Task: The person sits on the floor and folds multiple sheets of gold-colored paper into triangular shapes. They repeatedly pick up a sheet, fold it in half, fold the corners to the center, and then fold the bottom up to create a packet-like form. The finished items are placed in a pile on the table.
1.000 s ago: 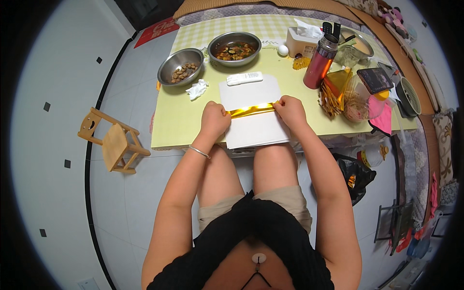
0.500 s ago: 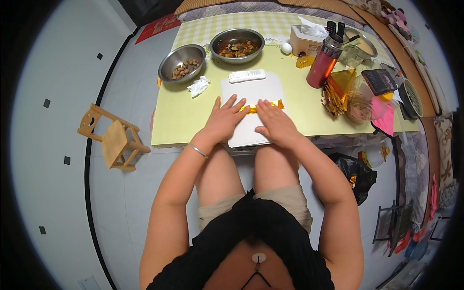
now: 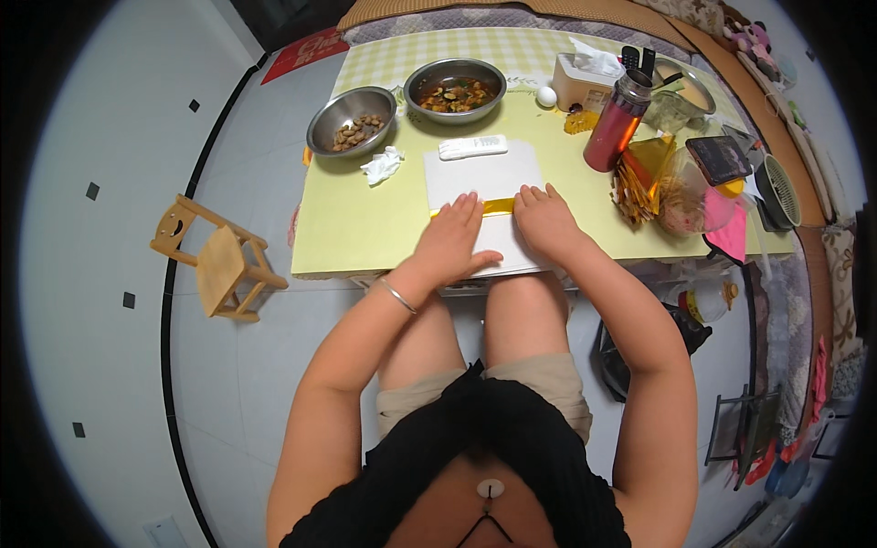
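Note:
A shiny gold foil strip (image 3: 498,206) lies crosswise on a white board or pad of paper (image 3: 457,187) at the table's near edge. My left hand (image 3: 449,239) rests flat over the strip's left part, with its thumb stretched out to the right. On the strip's right end lies my right hand (image 3: 546,222), its fingers extended close together and its thumb hidden. Both hands are open, pressing down and gripping nothing that I can see. Just beyond them, a white oblong object (image 3: 472,147) sits on the board's far end.
Two metal bowls stand at the back left: one with brown nuts or similar pieces (image 3: 359,132), one with food in liquid (image 3: 455,93). A crumpled tissue (image 3: 382,165) lies nearby. At right are a red flask (image 3: 618,123), folded gold paper (image 3: 637,183) and a phone (image 3: 718,159).
My left hand has slid nearer to me, its thumb now spread to the right. The right hand has shifted slightly right and nearer, its thumb now out of sight. The strip between them looks smoother.

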### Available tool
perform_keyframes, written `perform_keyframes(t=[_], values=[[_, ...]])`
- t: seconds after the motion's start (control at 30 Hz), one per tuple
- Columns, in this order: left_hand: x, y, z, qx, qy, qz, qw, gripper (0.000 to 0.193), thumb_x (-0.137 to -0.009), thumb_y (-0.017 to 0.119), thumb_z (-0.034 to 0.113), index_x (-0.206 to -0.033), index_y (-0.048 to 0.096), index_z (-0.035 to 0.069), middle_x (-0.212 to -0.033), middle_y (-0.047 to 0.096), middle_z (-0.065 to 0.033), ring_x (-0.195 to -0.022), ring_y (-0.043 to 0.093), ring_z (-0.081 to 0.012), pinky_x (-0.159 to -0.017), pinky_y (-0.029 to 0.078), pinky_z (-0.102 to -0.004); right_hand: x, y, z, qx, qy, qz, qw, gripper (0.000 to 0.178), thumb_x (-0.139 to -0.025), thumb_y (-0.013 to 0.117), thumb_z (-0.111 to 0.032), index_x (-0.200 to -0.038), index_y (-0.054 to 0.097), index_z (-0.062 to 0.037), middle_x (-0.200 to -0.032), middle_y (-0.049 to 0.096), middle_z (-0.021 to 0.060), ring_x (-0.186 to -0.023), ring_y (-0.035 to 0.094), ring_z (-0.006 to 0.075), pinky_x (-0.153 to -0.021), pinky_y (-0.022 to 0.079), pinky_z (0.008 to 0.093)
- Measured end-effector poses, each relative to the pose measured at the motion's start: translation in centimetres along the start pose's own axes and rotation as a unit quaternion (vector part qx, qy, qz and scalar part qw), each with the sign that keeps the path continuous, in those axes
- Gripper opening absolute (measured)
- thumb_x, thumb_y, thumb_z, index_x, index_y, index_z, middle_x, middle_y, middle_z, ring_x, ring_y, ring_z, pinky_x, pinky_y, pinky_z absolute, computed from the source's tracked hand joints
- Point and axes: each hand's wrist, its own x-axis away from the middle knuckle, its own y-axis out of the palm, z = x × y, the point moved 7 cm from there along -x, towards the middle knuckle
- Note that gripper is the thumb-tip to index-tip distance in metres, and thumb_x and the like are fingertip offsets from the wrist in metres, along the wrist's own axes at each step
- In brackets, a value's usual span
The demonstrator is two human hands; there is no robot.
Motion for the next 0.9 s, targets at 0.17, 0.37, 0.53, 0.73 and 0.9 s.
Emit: perform_keyframes(t=[0.17, 0.37, 0.53, 0.73, 0.9], values=[[1.7, 0.1, 1.2, -0.086, -0.051, 0.002, 0.995, 0.099, -0.089, 0.06, 0.065, -0.141, 0.042, -0.018, -0.149, 0.042, -0.0347, -0.143, 0.039, -0.0442, -0.12, 0.03, -0.0468, 0.3, -0.5, 0.3, 0.008, -0.029, 0.044, 0.999, 0.033, -0.09, 0.054, -0.013, -0.115, 0.066, 0.006, -0.122, 0.067, 0.0244, -0.112, 0.066, 0.0336, -0.102, 0.046, 0.0566], [-0.8, -1.5, 1.0, -0.069, -0.122, -0.047, 0.989, 0.045, -0.091, 0.065, 0.041, -0.099, 0.07, -0.003, -0.104, 0.07, -0.0206, -0.108, 0.064, -0.035, -0.094, 0.05, -0.046, -0.9, 0.3, 0.2, 0.019, -0.069, 0.029, 0.997, 0.018, -0.086, 0.057, -0.013, -0.09, 0.071, -0.0016, -0.093, 0.072, 0.0178, -0.086, 0.071, 0.0304, -0.087, 0.054, 0.0478], [-5.3, -1.1, 2.3, -0.184, -0.022, 0.049, 0.981, 0.015, -0.082, 0.065, 0.02, -0.082, 0.074, 0.009, -0.088, 0.07, -0.0097, -0.085, 0.066, -0.0275, -0.078, 0.05, -0.0403, -1.8, -0.7, 1.7, -0.074, -0.053, 0.031, 0.995, 0.014, -0.085, 0.058, -0.014, -0.085, 0.07, -0.0077, -0.083, 0.072, 0.0144, -0.078, 0.071, 0.0292, -0.08, 0.054, 0.0435], [-7.5, -1.8, 2.1, -0.204, -0.028, -0.008, 0.978, 0.014, -0.081, 0.064, 0.015, -0.084, 0.078, 0.011, -0.088, 0.071, -0.0089, -0.087, 0.068, -0.0258, -0.074, 0.053, -0.0401, -1.4, -3.3, 1.4, -0.102, -0.015, 0.062, 0.993, 0.014, -0.086, 0.059, -0.019, -0.083, 0.071, -0.0126, -0.081, 0.071, 0.0114, -0.076, 0.07, 0.0307, -0.08, 0.053, 0.0456], [-7.9, -1.9, 1.6, -0.144, -0.066, -0.013, 0.987, 0.017, -0.082, 0.063, 0.012, -0.087, 0.078, 0.008, -0.088, 0.073, -0.0123, -0.083, 0.073, -0.0299, -0.071, 0.058, -0.0424, -1.7, -1.8, 2.4, -0.122, -0.003, 0.133, 0.984, 0.01, -0.084, 0.062, -0.017, -0.082, 0.07, -0.0108, -0.084, 0.072, 0.0097, -0.08, 0.068, 0.0309, -0.08, 0.053, 0.0443]])
